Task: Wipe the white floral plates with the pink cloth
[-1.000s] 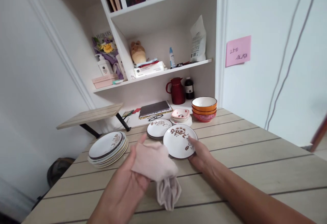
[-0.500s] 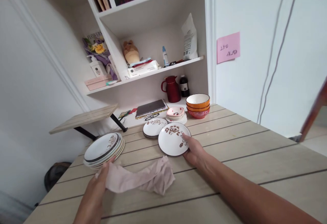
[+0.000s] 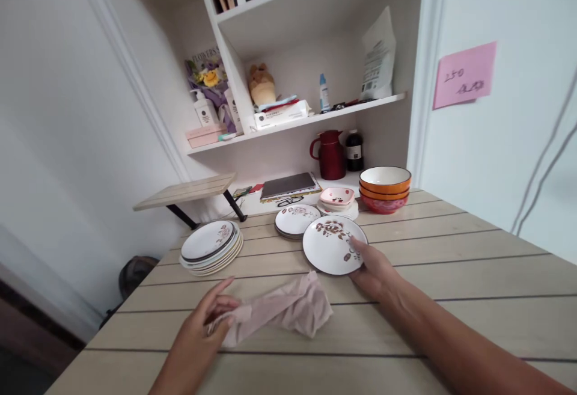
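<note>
My right hand (image 3: pixel 372 266) grips a small white plate (image 3: pixel 331 251) by its right edge, thumb on top and fingers underneath. Brown flowers and a dark rim decorate the plate, which is tilted toward me. At the lower left, my left hand (image 3: pixel 210 320) has its fingers loosely curled round one end of a crumpled pale pink cloth (image 3: pixel 297 308). The rest of the cloth trails to the right over the tabletop. Just behind the held plate is a short stack of similar flowered plates (image 3: pixel 295 220).
A taller stack of plates (image 3: pixel 210 248) stands at the left, near a low wooden riser (image 3: pixel 189 190). Small pink dishes (image 3: pixel 337 198) and orange bowls (image 3: pixel 385 187) are stacked at the back right. Behind them are a red jug (image 3: pixel 331 157), a dark bottle (image 3: pixel 354 151) and a laptop (image 3: pixel 288 185).
My left hand has drawn away from the tall plate stack toward me, with the cloth end. My right hand still holds the plate. The view has turned left.
</note>
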`<state>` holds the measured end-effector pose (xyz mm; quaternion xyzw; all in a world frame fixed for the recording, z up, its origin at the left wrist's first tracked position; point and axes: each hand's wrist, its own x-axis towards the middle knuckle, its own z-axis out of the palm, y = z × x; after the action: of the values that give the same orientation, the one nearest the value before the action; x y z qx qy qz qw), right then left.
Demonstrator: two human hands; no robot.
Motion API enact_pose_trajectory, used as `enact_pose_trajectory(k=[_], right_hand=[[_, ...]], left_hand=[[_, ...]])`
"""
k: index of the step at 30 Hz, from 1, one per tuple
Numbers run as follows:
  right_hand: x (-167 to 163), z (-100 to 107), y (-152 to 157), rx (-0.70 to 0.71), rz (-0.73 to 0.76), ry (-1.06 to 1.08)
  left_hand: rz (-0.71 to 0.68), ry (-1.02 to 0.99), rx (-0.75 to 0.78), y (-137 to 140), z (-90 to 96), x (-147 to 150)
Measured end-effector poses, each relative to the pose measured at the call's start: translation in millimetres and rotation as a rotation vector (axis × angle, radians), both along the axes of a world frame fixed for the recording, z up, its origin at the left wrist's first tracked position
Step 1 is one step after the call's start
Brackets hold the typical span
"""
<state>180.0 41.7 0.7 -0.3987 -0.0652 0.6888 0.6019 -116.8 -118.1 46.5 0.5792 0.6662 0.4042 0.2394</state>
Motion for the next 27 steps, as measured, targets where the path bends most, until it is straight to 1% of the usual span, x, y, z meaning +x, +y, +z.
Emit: enact_pose_trajectory(k=[2,6,8,10,13,17,19,20,21,23,25,27], right_hand=[[0,-1,1,-0.001,0.007,-0.011],[1,-1,1,0.0,0.021,-0.03],[2,0,1,-0.003,0.026,-0.042],[2,0,0,-0.006,0.031,-0.054],[3,-2,0,0.004,0.04,-0.07],[3,-3,-1,-0.001,0.062,-0.097],[3,-2,-1,-0.004,0.073,-0.099],[3,-2,-1,-0.002,0.076,-0.096],[3,-1,-1,0.0,0.079,-0.092],[2,1,-1,0.001,0.076,-0.085],[1,3,-1,-0.003,0.073,-0.075],[1,3,-1,-0.006,0.068,-0.063]], left_hand=[[0.01,0.165,0.009,-6,-12.4,-9],[0.02,0.658,0.086,-17,-27.8,-21],[0.009,0.782,0.073,-21,-32.3,-22],[0.031,0.807,0.037,-23,-36.2,-23],[0.16,0.801,-0.024,-23,-40.5,-27],[0.22,0.815,-0.172,-21,-43.6,-37],[0.264,0.788,-0.189,-19,-46.1,-41],[0.295,0.751,-0.173,-18,-47.5,-42],[0.321,0.695,-0.14,-16,-48.4,-42],[0.319,0.524,-0.039,-13,-47.4,-41],[0.251,0.289,0.055,-9,-40.7,-37],[0.167,0.062,0.077,-8,-28.3,-29]])
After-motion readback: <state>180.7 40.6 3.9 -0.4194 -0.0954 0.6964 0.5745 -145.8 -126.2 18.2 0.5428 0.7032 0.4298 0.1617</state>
